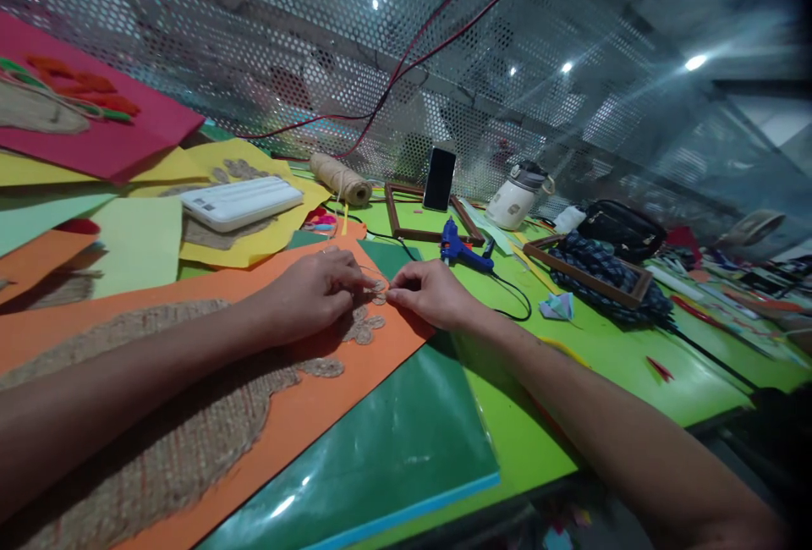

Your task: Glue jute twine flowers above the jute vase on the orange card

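Note:
An orange sheet (pixel 374 368) carries a large shape of coiled jute twine (pixel 190 415) and smaller twine petals (pixel 364 326). Near the sheet's far right corner, a small twine loop piece (pixel 379 289) lies between my two hands. My left hand (pixel 317 292) rests on the sheet with its fingertips pressed at the left of that piece. My right hand (pixel 431 292) pinches the piece's right edge between thumb and forefinger. Under the orange sheet is a glossy green packet (pixel 406 423). A blue glue gun (pixel 463 250) lies just beyond my right hand.
Behind my hands are a twine roll (pixel 339 178), a white power bank (pixel 241 201), a propped phone (pixel 440 179) and a wooden frame (pixel 412 235). A white bottle (pixel 515 196), a second frame (pixel 587 271) and a folded umbrella (pixel 609 279) are at the right.

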The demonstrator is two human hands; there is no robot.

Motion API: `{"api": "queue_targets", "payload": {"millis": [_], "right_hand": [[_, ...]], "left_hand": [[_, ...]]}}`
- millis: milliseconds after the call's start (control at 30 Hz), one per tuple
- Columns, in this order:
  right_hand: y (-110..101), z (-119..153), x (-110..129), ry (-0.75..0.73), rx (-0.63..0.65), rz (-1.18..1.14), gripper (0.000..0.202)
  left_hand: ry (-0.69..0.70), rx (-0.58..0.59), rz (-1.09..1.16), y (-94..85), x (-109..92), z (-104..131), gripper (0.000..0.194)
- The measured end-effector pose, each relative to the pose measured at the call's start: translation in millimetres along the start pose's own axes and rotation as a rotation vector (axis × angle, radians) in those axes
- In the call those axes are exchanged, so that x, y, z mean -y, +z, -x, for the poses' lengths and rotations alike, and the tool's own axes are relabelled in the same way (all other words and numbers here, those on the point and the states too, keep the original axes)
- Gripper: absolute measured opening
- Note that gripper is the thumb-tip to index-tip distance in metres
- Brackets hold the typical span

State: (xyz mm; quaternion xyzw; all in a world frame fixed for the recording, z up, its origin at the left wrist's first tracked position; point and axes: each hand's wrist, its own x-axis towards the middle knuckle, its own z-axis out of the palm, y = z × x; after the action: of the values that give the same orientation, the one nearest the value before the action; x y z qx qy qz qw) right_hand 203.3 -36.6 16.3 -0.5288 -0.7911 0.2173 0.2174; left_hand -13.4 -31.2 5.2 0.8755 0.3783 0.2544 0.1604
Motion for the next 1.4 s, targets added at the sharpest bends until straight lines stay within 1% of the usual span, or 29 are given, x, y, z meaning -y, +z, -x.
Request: {"api": "queue_targets", "payload": {"millis": [67,233,333,533,700,800,967,1033,1133,1200,1267,1333,1400], "right_hand": [[0.4,-0.4,-0.1,-0.002,-0.003,-0.003,0.004],[-0.3,0.0,2.0,0.026,0.009,-0.044,0.006],[-1.5,1.8,5.4,0.061,0.020,-0.077,0.008],[-2.2,4.5,9.5,0.045,0.028,-0.094,0.007],[-3.2,4.2,11.4,0.067,0.055,-0.058,0.007],[-3.9,3.6,11.9,0.064,0.076,-0.031,0.008],[-1.9,1.2,10.8,0.073,0.031,0.089,0.011],[-0.6,0.9,11.3,0.076,0.019,0.111,0.012],[0.3,1.4,12.9,0.088,0.008,0.109,0.013],[0.2,1.8,13.6,0.094,0.005,0.107,0.014],[-0.2,2.0,13.6,0.089,0.001,0.109,0.015],[-0.5,1.9,12.8,0.082,0.000,0.106,0.015],[-0.5,1.7,11.5,0.087,0.005,0.096,0.014]], "left_hand": [[0.030,-0.003,-0.024,1.3,0.5,-0.1,0.032],[0.208,-0.047,-0.176,11.0,-0.1,1.2,0.034],[0.289,-0.065,-0.239,12.5,-0.1,1.8,0.035],[0.313,-0.064,-0.235,11.9,4.5,-0.2,0.031],[0.293,-0.062,-0.211,13.0,7.4,-2.5,0.028],[0.272,-0.046,-0.201,12.5,4.8,-1.9,0.027],[0.219,-0.025,-0.249,12.2,-4.8,-2.1,0.031],[0.168,-0.016,-0.215,11.4,-5.2,-3.8,0.031],[0.028,0.013,-0.095,7.7,-1.4,-6.8,0.029],[-0.081,0.032,0.002,4.2,0.7,-7.9,0.031],[-0.134,0.020,0.064,1.2,0.6,-7.9,0.035],[-0.087,-0.009,0.055,0.2,-1.6,-7.3,0.034],[0.010,-0.020,-0.006,1.2,-4.3,-6.4,0.032]]}}
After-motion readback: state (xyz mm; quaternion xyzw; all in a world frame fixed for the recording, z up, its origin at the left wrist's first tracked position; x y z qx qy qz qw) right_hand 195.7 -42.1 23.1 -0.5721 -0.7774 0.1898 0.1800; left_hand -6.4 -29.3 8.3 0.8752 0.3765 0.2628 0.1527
